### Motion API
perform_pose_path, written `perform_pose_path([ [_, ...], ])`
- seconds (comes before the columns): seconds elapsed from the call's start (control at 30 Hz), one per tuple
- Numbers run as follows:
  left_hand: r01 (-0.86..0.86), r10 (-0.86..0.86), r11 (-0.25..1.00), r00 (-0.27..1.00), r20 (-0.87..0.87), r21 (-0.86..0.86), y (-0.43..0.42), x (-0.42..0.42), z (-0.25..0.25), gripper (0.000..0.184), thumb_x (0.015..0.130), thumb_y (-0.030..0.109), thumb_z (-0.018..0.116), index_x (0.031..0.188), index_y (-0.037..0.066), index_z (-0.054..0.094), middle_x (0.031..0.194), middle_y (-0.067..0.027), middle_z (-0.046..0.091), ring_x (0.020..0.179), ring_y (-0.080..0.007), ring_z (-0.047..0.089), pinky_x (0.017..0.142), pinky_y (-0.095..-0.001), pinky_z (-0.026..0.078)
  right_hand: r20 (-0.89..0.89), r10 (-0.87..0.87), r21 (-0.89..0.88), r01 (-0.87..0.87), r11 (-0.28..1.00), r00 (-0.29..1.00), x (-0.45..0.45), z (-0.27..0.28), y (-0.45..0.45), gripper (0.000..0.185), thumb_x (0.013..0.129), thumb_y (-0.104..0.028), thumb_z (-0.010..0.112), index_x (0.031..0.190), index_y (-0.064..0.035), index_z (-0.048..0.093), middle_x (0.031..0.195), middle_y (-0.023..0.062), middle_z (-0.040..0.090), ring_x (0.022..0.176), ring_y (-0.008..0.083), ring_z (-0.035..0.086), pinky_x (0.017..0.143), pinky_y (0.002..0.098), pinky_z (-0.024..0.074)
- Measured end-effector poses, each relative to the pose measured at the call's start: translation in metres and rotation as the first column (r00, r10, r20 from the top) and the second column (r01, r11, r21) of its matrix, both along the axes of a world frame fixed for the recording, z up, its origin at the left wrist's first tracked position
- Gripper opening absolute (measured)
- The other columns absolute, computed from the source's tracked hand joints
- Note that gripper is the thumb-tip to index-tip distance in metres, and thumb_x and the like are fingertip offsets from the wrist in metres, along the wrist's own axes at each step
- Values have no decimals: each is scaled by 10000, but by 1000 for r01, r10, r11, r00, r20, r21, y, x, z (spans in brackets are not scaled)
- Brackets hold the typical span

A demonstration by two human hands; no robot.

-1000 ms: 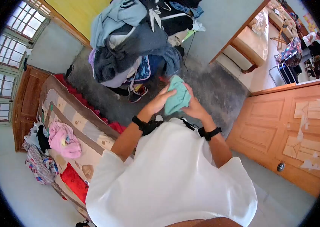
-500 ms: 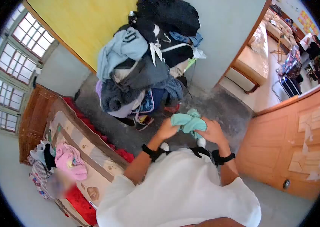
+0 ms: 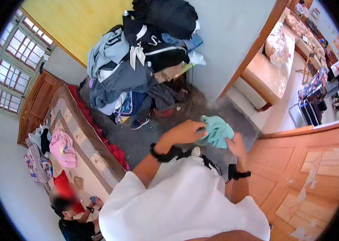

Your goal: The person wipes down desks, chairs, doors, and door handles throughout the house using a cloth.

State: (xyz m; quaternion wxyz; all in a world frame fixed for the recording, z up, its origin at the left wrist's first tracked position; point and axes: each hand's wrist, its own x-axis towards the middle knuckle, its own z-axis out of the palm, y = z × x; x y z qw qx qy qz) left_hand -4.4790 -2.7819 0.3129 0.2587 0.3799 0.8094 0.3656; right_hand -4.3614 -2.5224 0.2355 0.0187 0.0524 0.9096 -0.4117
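Note:
A mint-green cloth [image 3: 217, 131], loosely bunched, hangs between my two hands in front of my white shirt. My left hand [image 3: 185, 132] is at its left edge, fingers curled against the fabric. On the other side my right hand [image 3: 237, 145] grips the cloth's right edge, with the thumb on top. Folds hide some fingertips. Whether the cloth is a garment or a towel cannot be made out. Both wrists wear black bands.
A tall heap of clothes [image 3: 133, 76] stands against the wall ahead. To the left is a bed [image 3: 93, 136] with a pink garment [image 3: 63, 148] on it; a person in black [image 3: 75, 229] is beside it. A wooden door [image 3: 286, 160] is on the right, near a doorway to another room.
The cloth has gone from twisted tight to more spread out, and my hands have moved a little right. My view has shifted, bringing more of the person by the bed into sight.

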Motion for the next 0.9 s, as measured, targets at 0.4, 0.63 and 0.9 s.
perform_pose_path([
  [0.4,450,735,550,140,-664,704,-89,60,276,180,845,66,681,1012,18,635,890,-108,653,777,-196,628,690,-301,495,-184,-187,-490,75,869,965,-24,5,17,286,759,30,582,1011,-45,471,923,50,549,884,134,510,806,281,434],
  [0.63,603,691,550,59,-720,578,-115,86,297,189,845,79,683,1017,24,626,874,-98,640,762,-188,617,677,-298,488,-234,-121,-424,10,905,965,-41,-1,-5,333,742,52,580,1030,-51,448,885,46,515,857,132,492,773,281,437],
  [0.9,626,686,571,-8,-728,531,-189,85,296,201,846,94,686,1023,30,614,855,-87,625,745,-178,605,663,-294,481,-253,-145,-324,58,944,956,-43,-2,-65,362,715,30,589,1054,-32,475,905,79,527,888,176,512,827,313,435],
])
